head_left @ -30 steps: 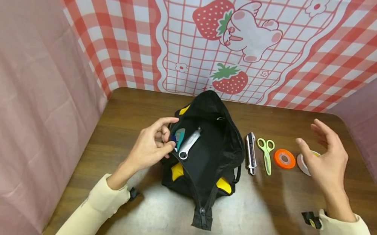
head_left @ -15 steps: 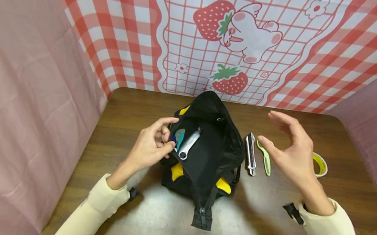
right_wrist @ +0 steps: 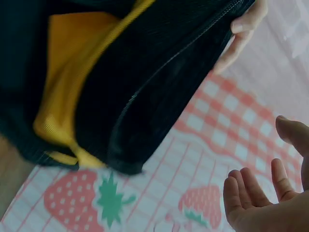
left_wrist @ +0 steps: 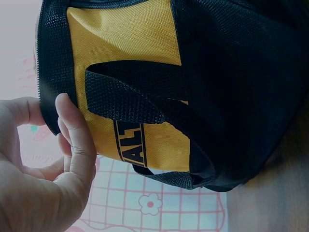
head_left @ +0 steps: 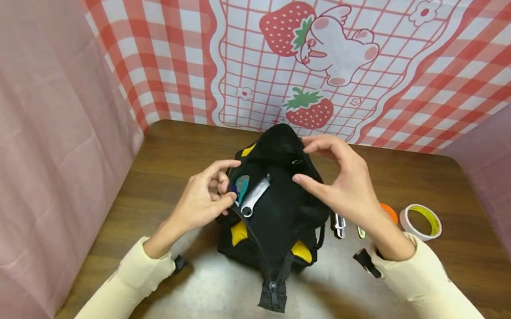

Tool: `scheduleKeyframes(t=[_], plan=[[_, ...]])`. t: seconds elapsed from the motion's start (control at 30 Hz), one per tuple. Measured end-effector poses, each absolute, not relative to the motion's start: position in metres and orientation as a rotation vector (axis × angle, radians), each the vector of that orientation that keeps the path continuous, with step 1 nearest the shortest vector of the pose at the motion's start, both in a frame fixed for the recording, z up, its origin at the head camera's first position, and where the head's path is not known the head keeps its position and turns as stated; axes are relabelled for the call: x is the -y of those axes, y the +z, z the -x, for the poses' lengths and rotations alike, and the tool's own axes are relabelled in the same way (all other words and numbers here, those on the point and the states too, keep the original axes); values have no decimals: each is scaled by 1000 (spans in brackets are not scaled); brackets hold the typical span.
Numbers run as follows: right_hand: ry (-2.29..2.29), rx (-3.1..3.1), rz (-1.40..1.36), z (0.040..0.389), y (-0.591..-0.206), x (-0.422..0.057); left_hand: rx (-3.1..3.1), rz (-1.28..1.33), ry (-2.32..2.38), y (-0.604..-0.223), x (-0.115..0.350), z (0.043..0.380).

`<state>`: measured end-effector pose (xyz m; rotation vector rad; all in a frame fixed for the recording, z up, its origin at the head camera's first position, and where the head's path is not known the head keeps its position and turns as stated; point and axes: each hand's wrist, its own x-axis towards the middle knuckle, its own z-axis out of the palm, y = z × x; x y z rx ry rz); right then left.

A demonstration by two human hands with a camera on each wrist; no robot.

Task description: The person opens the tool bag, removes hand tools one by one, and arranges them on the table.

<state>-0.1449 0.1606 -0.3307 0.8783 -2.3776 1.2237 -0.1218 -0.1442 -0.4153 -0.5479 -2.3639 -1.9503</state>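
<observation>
We've got the black-and-yellow bag (head_left: 276, 228) unzipped on the brown surface (head_left: 204, 303), zip end nearest us. White tape roll (head_left: 410, 232) sits to its right. Our left hand (head_left: 201, 195) pinches the left rim, fingers curled; silver wrench-like tool (head_left: 255, 196) inside, near it. Our right hand (head_left: 350, 186) hovers over the right rim, fingers wide apart from thumb, empty. Checked cloth (head_left: 156, 42) behind.

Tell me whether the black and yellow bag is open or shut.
Open: the bag gapes at the top, with a silver tool visible inside.
</observation>
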Motion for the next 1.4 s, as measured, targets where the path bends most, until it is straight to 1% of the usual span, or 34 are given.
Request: scheduleKeyframes(t=[0.23, 0.47, 0.73, 1.0, 1.17, 1.4], plan=[[1205, 2538, -981, 170, -337, -128, 2367, 546, -1953, -415, 143, 124], [1229, 2711, -1025, 189, -372, -110, 2382, 562, -1945, -415, 141, 126], [1185, 2790, -1078, 194, -404, -99, 2387, 574, -1929, -414, 141, 125], [1115, 2791, -1148, 211, -465, -99, 2382, 560, -1935, -416, 144, 124], [1159, 2846, -1164, 212, -479, -94, 2369, 558, -1934, -417, 145, 123], [1071, 2870, -1209, 235, -538, -94, 2343, 541, -1946, -417, 147, 123]])
